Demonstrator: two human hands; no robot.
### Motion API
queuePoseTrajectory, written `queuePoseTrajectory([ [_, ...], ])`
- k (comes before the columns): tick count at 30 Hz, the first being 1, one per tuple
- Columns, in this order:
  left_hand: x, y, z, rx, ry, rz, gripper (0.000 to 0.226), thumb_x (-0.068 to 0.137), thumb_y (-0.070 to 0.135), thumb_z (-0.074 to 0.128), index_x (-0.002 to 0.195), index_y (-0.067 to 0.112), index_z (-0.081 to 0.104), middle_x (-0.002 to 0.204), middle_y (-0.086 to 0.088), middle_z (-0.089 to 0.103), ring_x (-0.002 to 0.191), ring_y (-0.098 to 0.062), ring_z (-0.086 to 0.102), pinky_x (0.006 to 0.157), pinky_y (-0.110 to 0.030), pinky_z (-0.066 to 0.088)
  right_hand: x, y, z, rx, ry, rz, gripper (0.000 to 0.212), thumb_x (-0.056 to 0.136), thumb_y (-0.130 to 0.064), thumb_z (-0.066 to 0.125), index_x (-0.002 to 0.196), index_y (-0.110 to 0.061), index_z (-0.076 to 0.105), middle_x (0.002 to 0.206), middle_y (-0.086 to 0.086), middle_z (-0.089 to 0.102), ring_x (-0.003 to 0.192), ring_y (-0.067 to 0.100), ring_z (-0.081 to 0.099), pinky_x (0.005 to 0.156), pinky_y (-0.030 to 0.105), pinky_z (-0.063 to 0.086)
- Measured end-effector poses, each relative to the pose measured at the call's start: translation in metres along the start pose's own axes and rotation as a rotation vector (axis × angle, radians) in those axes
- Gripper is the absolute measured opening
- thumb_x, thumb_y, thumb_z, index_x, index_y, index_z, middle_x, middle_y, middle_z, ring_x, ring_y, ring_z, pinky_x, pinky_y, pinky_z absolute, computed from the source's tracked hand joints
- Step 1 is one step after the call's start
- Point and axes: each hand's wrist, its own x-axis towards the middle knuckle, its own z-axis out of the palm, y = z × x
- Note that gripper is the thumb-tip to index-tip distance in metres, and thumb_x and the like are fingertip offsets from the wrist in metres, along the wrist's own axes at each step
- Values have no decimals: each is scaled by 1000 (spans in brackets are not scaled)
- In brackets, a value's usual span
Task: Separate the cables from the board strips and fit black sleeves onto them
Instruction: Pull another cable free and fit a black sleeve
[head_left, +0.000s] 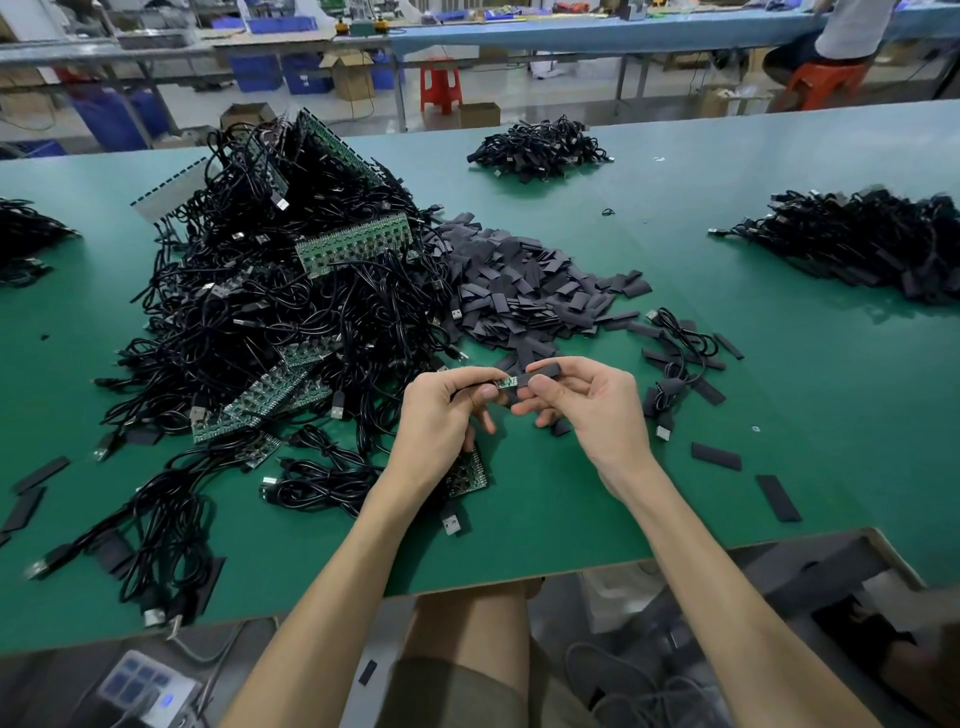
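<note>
On green table (779, 415), cable heap (270, 322)

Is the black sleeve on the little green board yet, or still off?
Barely started at most: the green board shows bare between the left hand and right hand, the black sleeve at its tip.

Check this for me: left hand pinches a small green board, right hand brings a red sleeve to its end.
No. The sleeve in the right hand is black, not red; the head view shows it. The left hand does pinch the small green board.
</note>
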Motion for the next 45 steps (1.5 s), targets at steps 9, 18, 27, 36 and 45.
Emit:
queuePoseTrajectory([
  [9, -2, 2, -1, 20, -57, 20, 18, 97, 8, 67, 108, 15, 78, 61, 1, 70, 38, -7, 51, 40, -19, 39, -1, -1, 2, -11, -7, -15, 8, 92, -4, 73, 100, -7, 73, 85, 13, 79, 75, 30, 78, 58, 24, 55],
  [18, -5, 8, -1, -32, -19, -13, 4, 90, 11, 75, 94, 10, 77, 65, 1, 71, 41, -8, 57, 37, -20, 39, -2, -5, 2, 26, -47, -2, 11, 92, 0, 71, 103, -2, 72, 85, 14, 79, 72, 26, 77, 58, 23, 54],
  [27, -6, 10, -1, -22, -55, 47, 6, 92, 20, 75, 96, 20, 79, 70, -2, 73, 53, -18, 65, 38, -26, 42, -3, -4, 4, 6, -46, 8, 2, 93, -8, 74, 96, -8, 74, 81, 14, 78, 71, 29, 77, 56, 24, 55],
  [36, -5, 10, 1, -8, -16, 135, 14, 88, 21, 80, 96, 20, 68, 83, 1, 73, 65, -21, 72, 44, -21, 45, -2, -4, 2, 47, -11, 13, 8, 93, -9, 75, 99, -4, 74, 85, 17, 78, 75, 31, 78, 62, 27, 58],
  [45, -6, 10, 0, -56, 28, 105, 11, 85, 18, 82, 82, 15, 72, 69, 0, 71, 56, -14, 64, 52, -14, 44, -1, -5, 3, 68, -55, 54, 4, 94, -6, 72, 98, -5, 73, 83, 15, 78, 74, 27, 78, 59, 23, 56],
])
